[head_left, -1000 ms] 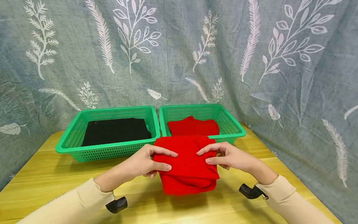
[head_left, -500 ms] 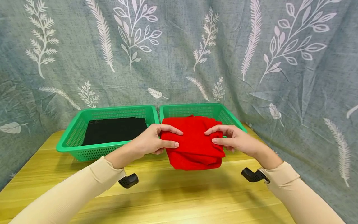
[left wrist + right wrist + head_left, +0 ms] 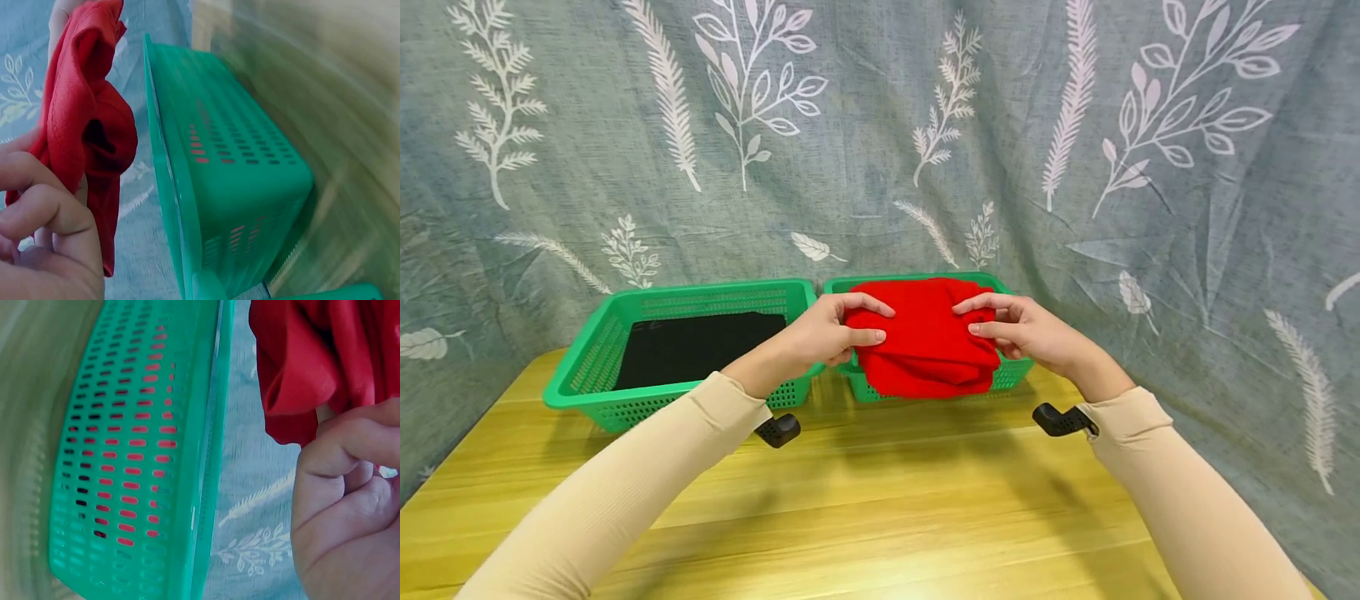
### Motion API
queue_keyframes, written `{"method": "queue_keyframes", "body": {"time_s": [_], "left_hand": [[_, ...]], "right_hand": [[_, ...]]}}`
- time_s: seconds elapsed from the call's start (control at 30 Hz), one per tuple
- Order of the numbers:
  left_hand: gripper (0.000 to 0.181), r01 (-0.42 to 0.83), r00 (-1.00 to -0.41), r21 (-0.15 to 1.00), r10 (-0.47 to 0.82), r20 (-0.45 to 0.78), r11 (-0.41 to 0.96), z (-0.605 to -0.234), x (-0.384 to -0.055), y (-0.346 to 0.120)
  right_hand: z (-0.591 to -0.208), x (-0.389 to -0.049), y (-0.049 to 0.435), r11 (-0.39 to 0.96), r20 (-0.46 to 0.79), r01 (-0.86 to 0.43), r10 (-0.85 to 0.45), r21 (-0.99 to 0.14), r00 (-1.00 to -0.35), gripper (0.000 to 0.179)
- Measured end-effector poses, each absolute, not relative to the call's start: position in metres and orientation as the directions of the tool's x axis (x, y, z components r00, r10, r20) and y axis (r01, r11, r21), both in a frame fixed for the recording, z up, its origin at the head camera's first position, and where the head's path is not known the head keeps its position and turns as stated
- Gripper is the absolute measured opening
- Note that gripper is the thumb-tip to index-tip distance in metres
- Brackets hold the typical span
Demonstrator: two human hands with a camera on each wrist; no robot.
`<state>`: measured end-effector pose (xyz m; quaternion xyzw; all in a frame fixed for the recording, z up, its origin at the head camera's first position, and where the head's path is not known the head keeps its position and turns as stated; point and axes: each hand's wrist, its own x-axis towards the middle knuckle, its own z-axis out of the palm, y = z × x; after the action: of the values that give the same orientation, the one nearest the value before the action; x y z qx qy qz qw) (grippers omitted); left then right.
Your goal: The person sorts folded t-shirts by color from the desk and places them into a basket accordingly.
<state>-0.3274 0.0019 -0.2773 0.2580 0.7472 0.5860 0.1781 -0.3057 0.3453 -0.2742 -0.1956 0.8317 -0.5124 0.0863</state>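
A folded red cloth garment (image 3: 925,342) is held up between both hands, above the right green basket (image 3: 1017,375). My left hand (image 3: 827,333) pinches its left edge, thumb and forefinger on top and the other fingers beneath. At the opposite edge my right hand (image 3: 1033,333) grips it in the same way. Both wrist views show the garment's folds (image 3: 81,94) raised over the basket's rim, apart from it. Red fabric (image 3: 128,500) shows through the slots of that basket in the right wrist view; from the head view the garment hides it.
Left of it stands a second green basket (image 3: 580,367) with a folded black garment (image 3: 692,346) inside. Both baskets rest on a wooden table (image 3: 865,500), near a patterned grey-green curtain (image 3: 865,150). A black wrist camera mount (image 3: 778,429) hangs under each sleeve.
Both hands have carried the red garment forward and away from the body, from in front of the right basket to above it. The red cloth inside that basket is now covered from view.
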Motion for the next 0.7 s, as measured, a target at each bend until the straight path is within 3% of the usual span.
{"method": "queue_keyframes", "body": {"time_s": [0.7], "left_hand": [[0.033,0.118,-0.836,0.961,0.548,-0.039,0.248,-0.280,-0.378,0.035]], "right_hand": [[-0.269,-0.346,0.355,0.457,-0.033,-0.114,-0.301,-0.882,-0.953,0.043]]}}
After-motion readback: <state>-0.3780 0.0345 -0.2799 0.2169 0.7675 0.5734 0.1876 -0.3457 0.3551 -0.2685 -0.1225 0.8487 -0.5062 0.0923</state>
